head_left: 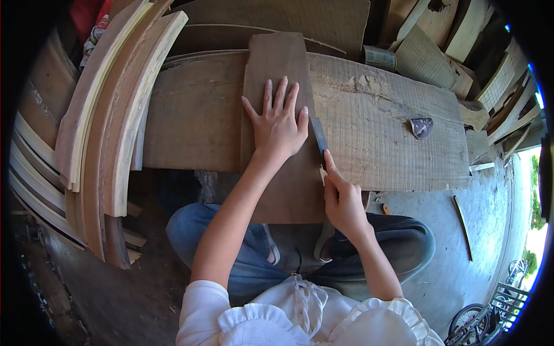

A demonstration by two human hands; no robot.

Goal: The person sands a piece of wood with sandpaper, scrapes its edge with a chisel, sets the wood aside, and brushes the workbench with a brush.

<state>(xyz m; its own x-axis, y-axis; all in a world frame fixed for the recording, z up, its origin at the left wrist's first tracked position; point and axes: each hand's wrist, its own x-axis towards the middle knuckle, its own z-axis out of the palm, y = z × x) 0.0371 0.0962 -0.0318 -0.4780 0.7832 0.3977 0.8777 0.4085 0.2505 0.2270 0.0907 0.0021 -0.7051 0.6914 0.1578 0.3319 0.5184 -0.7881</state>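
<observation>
My left hand [277,124] lies flat with its fingers spread on a dark brown board [277,57]. This narrow board crosses a wide, rough plank [386,127], and its near end overhangs toward my lap. My right hand [344,199] is closed around a tool with a flat, straight grey metal blade [318,137], its index finger stretched along the blade. The blade lies at the right edge of the narrow board. Most of the tool's handle is hidden in my fingers, so I cannot tell whether it is a file, a chisel or a knife.
Curved and straight wood strips [124,115] are stacked at the left. A small dark, pale-marked piece [422,127] rests on the plank's right part. A tin can [380,58] and wood offcuts stand behind. A thin dark stick [463,228] lies on the floor; a bicycle [470,326] is at lower right.
</observation>
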